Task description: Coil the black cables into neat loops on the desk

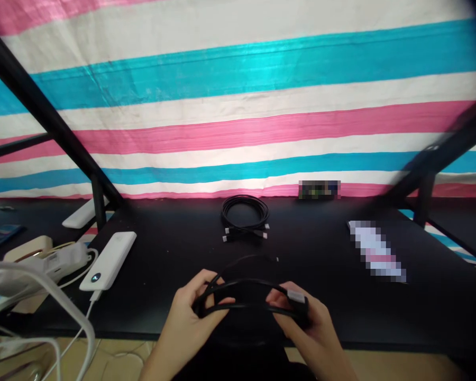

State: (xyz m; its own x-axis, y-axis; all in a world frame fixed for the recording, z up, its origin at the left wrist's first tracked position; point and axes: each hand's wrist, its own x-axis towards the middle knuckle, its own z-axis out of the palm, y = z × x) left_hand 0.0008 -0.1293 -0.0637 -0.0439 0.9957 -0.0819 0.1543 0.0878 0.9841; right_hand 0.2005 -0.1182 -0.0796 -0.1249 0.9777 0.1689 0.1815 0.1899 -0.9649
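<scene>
Both my hands hold a looped black cable [246, 288] just above the near edge of the black table [182, 254]. My left hand [194, 312] has its fingers wrapped round the left end of the loops. My right hand [301, 317] pinches the right end, where a connector shows at my fingertips. One free end of this cable lies on the table just beyond the loops. Farther back, near the table's middle, a second black cable [245, 217] lies coiled flat with its white-tipped plugs toward me.
A white power bank [109, 260] with a white lead lies at the left, beside a power strip and white cords [43, 264]. Black frame bars [43, 111] slant up at both sides. A striped pink, blue and white sheet [238, 106] hangs behind. Two blurred items lie back right.
</scene>
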